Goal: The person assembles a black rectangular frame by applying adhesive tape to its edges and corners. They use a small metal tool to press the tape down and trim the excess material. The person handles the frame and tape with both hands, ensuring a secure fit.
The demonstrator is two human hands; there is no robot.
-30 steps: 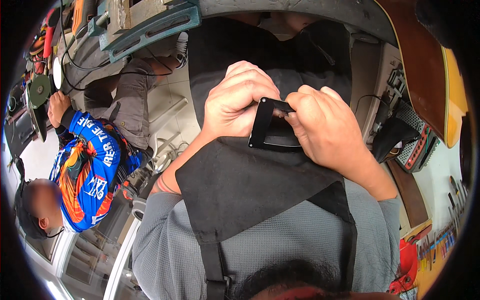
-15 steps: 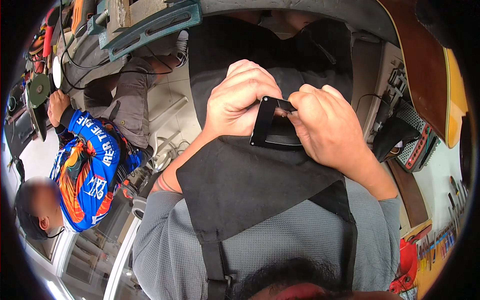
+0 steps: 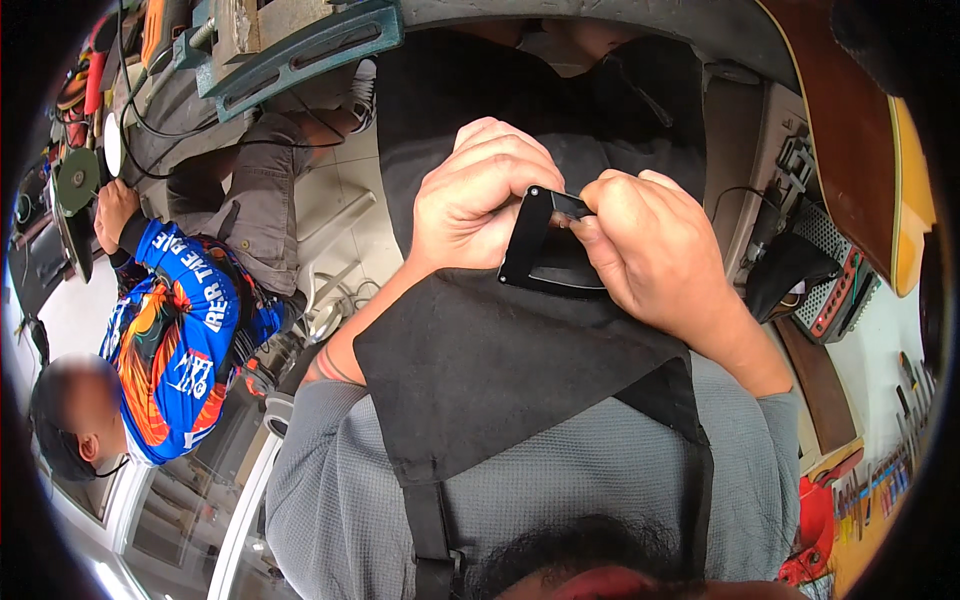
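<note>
Over my apron, my left hand (image 3: 482, 195) is closed on the left side of a flat black rectangular frame (image 3: 524, 240). This frame has an opening in its middle and small bright screw heads or holes at its left corners. My right hand (image 3: 655, 245) is closed too, its thumb and forefinger pinched at the upper right of the frame. A thin dark strip (image 3: 572, 206) shows by those fingertips, across the opening; whether it is a separate tool or part of the frame I cannot tell. The frame's right side is hidden behind my right hand.
A teal metal vise or clamp (image 3: 310, 60) sits on the bench at upper left. At far left, a person in a blue jersey (image 3: 190, 300) works near a green disc (image 3: 77, 180). A brown and yellow guitar-like body (image 3: 860, 150) stands at right, above a perforated metal box (image 3: 830, 270).
The black frame has tipped and shifted slightly upward. My right hand's fingers have moved a little along its upper right edge; my left hand keeps its hold.
</note>
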